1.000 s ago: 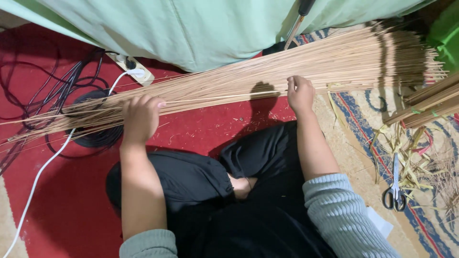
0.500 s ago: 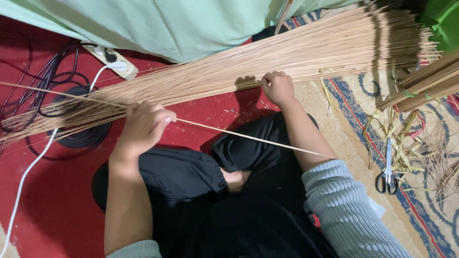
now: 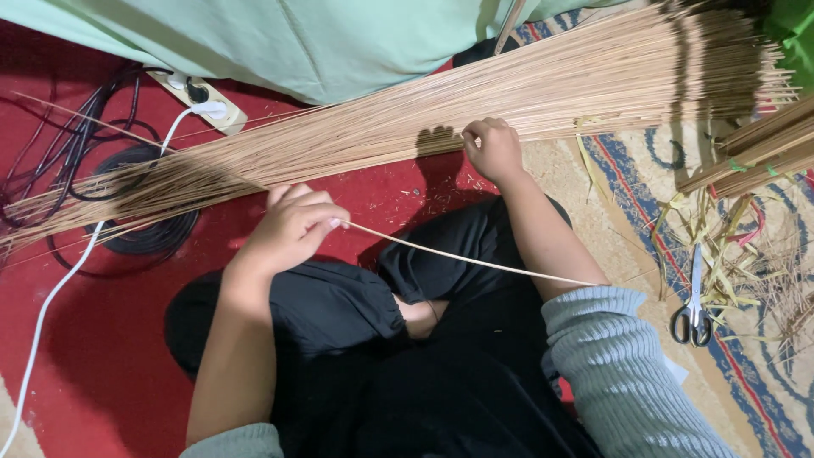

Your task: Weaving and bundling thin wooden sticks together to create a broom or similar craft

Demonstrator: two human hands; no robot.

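Note:
A long bundle of thin tan sticks (image 3: 407, 119) lies across the floor from lower left to upper right. My left hand (image 3: 292, 227) pinches a single thin stick (image 3: 475, 259) that runs rightward over my black-clad legs toward my right forearm. My right hand (image 3: 492, 148) rests curled on the near edge of the bundle, fingers among the sticks. Both sleeves are grey-green knit, pushed up the forearms.
A white power strip (image 3: 199, 100) with a white cable and coiled black cables (image 3: 144, 229) lie on the red mat at left. Black-handled scissors (image 3: 694, 309) and yellow leaf scraps sit on the patterned rug at right. Pale green cloth (image 3: 280, 38) hangs at the top.
My left hand has come off the bundle and drawn one stick out toward my lap. My right hand stays on the bundle's edge. The camera view has shifted slightly.

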